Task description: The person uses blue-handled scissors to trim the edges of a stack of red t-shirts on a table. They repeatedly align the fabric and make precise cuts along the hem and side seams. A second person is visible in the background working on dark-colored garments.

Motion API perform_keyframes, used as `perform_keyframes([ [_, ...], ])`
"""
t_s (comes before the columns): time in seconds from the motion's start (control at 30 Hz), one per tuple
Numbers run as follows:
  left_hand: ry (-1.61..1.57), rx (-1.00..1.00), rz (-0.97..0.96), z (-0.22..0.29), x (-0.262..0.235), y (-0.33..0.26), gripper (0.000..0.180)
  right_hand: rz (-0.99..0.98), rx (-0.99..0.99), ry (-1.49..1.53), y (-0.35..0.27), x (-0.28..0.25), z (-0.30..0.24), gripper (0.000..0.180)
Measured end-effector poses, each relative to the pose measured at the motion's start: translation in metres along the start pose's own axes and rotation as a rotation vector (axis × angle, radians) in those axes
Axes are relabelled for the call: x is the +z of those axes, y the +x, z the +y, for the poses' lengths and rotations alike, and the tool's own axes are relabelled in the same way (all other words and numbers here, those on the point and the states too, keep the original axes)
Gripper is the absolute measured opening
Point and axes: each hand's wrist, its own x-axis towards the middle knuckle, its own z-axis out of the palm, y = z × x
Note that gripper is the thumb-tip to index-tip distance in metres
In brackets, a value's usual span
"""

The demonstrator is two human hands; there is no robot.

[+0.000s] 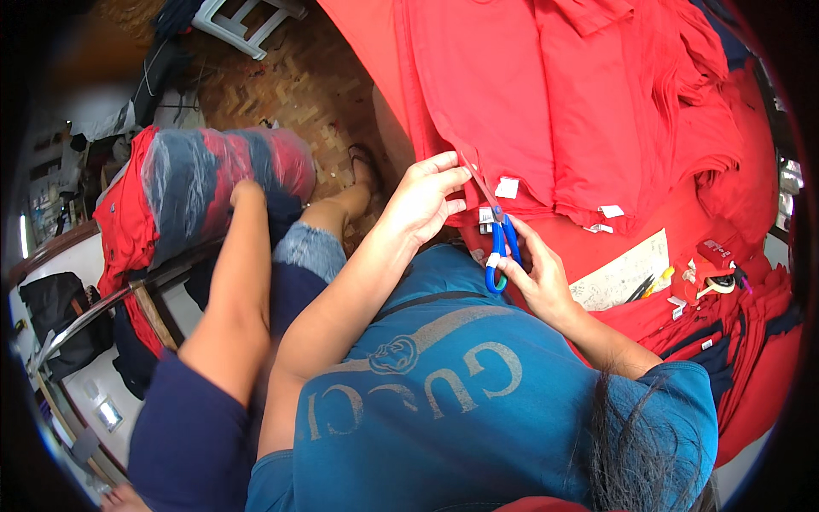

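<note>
Now pinches the edge of a red cotton garment (pixel 486 94) between thumb and fingers of the left hand (pixel 424 200), closed on the cloth and lifting the hem a little. Holds in the right hand (pixel 536 277) a pair of small scissors with blue plastic handles (pixel 499 252), fingers through and around the loops, blades pointing up to the pinched edge. Cannot tell if the blades are parted or together, too small to see. Points the tips just beside a small white sewn label (pixel 507 188) on the hem, very near the left fingertips.

Seems to be in the middle of the work, judging from the scissors already at the cloth. Shows no loose thread or cut piece clearly, so cannot say if the snip on this garment is made. Lies beyond it a thick stack of folded red garments (pixel 682 111), also with white labels at the edges; cannot tell which of them are finished and which wait.

Rests to the right a pale printed paper sheet (pixel 623 273) on red cloth, with pens (pixel 653 286) beside it, and lower some folded navy blue garments (pixel 708 337). Stands well apart, at the left, a bundle of red and dark cloth wrapped in clear plastic (pixel 222 171).
</note>
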Motion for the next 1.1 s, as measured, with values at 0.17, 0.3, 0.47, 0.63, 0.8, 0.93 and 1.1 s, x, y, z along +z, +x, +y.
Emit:
perform_keyframes([
  [0.17, -0.076, 0.066, 0.057, -0.006, -0.005, 0.008, 0.023, 0.033, -0.005, -0.028, -0.003, 0.003, 0.006, 0.058],
  [0.3, -0.062, 0.066, 0.016, -0.004, -0.002, 0.012, 0.022, 0.062, 0.015, -0.058, -0.01, 0.005, 0.002, 0.058],
  [0.47, -0.002, 0.081, -0.024, 0.004, 0.017, 0.002, 0.023, 0.162, -0.033, -0.084, -0.01, 0.012, 0.001, 0.057],
  [0.63, 0.06, 0.066, -0.055, 0.0, 0.011, 0.003, 0.024, 0.229, -0.07, -0.11, -0.011, 0.023, 0.001, 0.057],
  [0.8, 0.087, 0.072, -0.122, -0.008, -0.002, -0.001, 0.025, 0.296, -0.041, -0.078, -0.018, 0.047, 0.007, 0.058],
  [0.93, 0.09, 0.053, -0.18, 0.001, -0.011, -0.008, 0.028, 0.382, -0.073, -0.149, -0.026, 0.073, 0.013, 0.058],
  [1.1, 0.225, 0.082, -0.285, 0.005, -0.025, -0.001, 0.029, 0.527, -0.176, -0.156, -0.017, 0.104, 0.021, 0.059],
])
